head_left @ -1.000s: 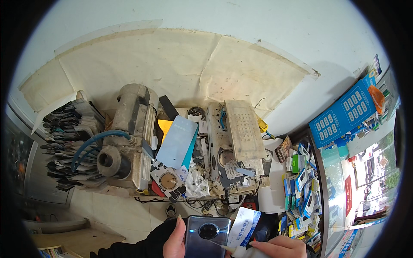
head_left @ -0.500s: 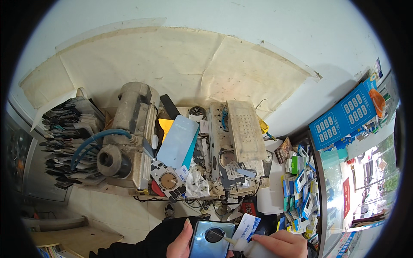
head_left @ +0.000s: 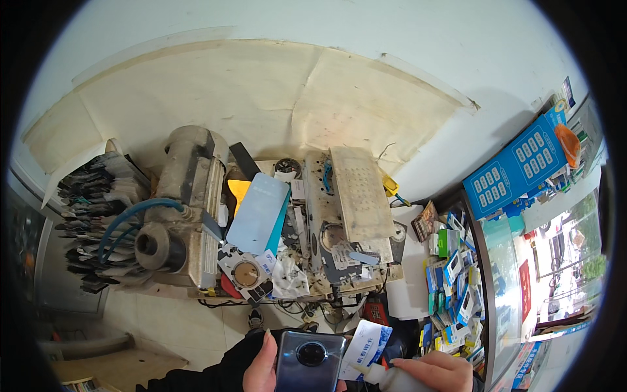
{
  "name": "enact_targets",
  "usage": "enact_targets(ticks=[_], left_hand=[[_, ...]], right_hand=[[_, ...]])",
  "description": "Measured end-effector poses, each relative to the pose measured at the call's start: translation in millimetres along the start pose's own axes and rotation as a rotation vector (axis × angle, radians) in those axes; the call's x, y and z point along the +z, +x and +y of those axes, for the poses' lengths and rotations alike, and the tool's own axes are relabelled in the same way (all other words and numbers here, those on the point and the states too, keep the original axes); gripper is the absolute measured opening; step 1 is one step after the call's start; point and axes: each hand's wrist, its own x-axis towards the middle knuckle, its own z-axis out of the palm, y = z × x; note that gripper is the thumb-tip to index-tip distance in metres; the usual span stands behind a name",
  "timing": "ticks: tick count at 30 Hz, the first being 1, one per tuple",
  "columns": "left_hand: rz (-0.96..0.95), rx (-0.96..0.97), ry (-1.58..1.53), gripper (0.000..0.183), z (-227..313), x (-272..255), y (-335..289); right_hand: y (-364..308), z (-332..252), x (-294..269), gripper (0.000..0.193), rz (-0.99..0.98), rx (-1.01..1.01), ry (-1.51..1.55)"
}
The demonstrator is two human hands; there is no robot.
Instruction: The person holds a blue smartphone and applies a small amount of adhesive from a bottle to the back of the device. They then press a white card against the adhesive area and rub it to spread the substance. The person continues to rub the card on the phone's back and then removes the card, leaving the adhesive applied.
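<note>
My left hand (head_left: 261,366) is closed around a blue glossy phone (head_left: 294,369), back side up, its round black camera ring (head_left: 312,354) facing me. The thumb lies along the phone's left edge; fingertips show by its right edge. My right hand (head_left: 437,372) grips a pale squeeze bottle (head_left: 400,380) with a narrow nozzle pointing left, apart from the camera ring. A white and blue card (head_left: 367,349) stands between phone and bottle, close to the right fingertips. Which hand supports the card I cannot tell. The lower parts of both hands are cut off.
Beyond my hands, a cluttered bench carries a dusty motor pump (head_left: 189,196) with a blue hose, a perforated metal plate (head_left: 362,193), a light-blue panel (head_left: 259,212) and loose scraps. Stacked flat packets (head_left: 101,222) stand left. Small boxes (head_left: 457,281) and a glass case (head_left: 506,287) are at right.
The bottle's nozzle has drawn back right, off the phone's camera ring. The phone has shifted slightly left and its sheen is darker. The whole view has turned a little.
</note>
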Motion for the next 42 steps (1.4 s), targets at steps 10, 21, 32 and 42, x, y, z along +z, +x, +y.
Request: enact_targets(ticks=[10, 21, 32, 42], left_hand=[[-0.089, -0.031, -0.191, 0.106, -4.3, -7.9, 7.8], [-0.096, -0.033, -0.197, 0.117, -7.6, -6.2, 11.1], [-0.044, -0.019, -0.131, 0.116, -9.5, 2.4, 10.1], [-0.079, -0.053, -0.111, 0.113, -9.3, 1.9, 4.8]], right_hand=[[-12.2, 14.5, -7.7, 0.047, 0.069, -0.012, 0.112], [-20.9, 16.4, -12.1, 0.049, 0.023, -0.037, 0.097], [-24.0, 10.8, -14.1, 0.047, 0.043, 0.023, 0.110], [-25.5, 10.3, -14.5, 0.047, 0.020, 0.034, 0.096]])
